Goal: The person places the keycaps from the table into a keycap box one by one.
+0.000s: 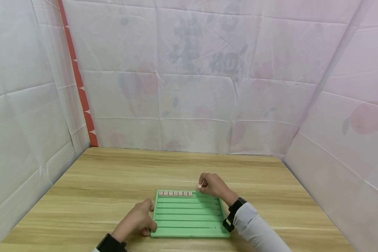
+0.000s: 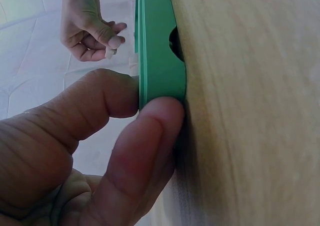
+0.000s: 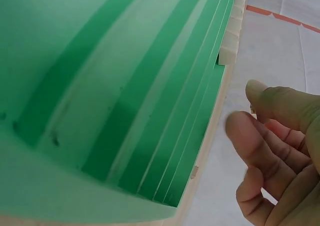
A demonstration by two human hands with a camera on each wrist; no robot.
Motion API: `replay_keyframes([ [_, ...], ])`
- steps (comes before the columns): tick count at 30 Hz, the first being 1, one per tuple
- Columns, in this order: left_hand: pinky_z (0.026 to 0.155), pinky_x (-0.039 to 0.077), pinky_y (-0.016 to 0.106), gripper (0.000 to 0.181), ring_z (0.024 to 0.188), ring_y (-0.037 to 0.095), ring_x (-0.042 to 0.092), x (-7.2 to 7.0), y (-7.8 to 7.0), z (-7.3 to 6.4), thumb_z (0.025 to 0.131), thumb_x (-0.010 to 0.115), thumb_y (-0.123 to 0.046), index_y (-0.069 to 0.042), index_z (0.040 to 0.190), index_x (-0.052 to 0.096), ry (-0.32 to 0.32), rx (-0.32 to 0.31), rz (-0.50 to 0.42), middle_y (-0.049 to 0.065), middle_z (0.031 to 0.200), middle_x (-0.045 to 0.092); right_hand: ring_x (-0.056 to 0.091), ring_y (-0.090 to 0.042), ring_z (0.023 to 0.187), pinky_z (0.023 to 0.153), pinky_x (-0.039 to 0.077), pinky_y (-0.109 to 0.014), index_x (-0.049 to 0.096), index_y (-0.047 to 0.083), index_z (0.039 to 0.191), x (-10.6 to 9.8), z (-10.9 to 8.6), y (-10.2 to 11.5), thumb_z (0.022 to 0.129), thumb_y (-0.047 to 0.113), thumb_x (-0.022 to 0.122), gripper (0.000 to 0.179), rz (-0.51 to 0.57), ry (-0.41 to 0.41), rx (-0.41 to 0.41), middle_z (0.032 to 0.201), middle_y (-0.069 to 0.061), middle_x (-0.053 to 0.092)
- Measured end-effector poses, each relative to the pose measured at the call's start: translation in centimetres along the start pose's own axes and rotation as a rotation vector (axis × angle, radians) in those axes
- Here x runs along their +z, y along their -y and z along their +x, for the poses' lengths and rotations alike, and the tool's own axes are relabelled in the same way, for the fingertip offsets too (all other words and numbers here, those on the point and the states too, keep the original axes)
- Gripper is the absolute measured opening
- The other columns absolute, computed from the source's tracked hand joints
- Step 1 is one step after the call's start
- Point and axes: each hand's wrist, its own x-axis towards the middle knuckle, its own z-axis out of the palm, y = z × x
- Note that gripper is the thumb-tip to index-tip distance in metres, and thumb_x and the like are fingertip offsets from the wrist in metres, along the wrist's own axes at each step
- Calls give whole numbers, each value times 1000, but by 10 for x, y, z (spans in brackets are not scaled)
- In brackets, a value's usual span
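Observation:
A green ridged board (image 1: 189,217) lies on the table with a row of several small pale letter tiles (image 1: 175,193) along the left part of its top ledge. My left hand (image 1: 138,218) grips the board's near left corner, thumb and fingers against its edge. Just above the top edge, right of the row, my right hand (image 1: 213,184) pinches one small pale tile (image 1: 200,186) between thumb and finger. That tile also shows at the fingertips in the left wrist view. In the right wrist view, the right hand (image 3: 280,146) mostly hides it.
The wood-grain table (image 1: 113,175) reaches back to a pale printed sheet (image 1: 192,105) hung behind it. Similar sheets stand close on the left and right. A red strip (image 1: 78,77) runs down the back left corner.

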Motion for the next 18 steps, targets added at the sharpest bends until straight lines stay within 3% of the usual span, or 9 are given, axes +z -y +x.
replay_keyframes([
  [10, 40, 46, 25, 45, 44, 15, 54, 0, 0, 0, 62, 70, 12, 2, 96, 42, -7, 2, 2, 14, 65, 54, 54, -6, 58, 56, 47, -26, 60, 6, 81, 0, 1, 1, 78, 0, 72, 14, 35, 21, 7, 67, 5, 57],
  [18, 40, 45, 24, 45, 43, 14, 53, 1, 1, -1, 63, 70, 13, 1, 96, 41, -5, 7, -6, 13, 64, 55, 58, -11, 62, 56, 48, -27, 63, 5, 83, 1, 2, 4, 78, -3, 68, 11, 24, 100, 7, 72, 1, 61],
])
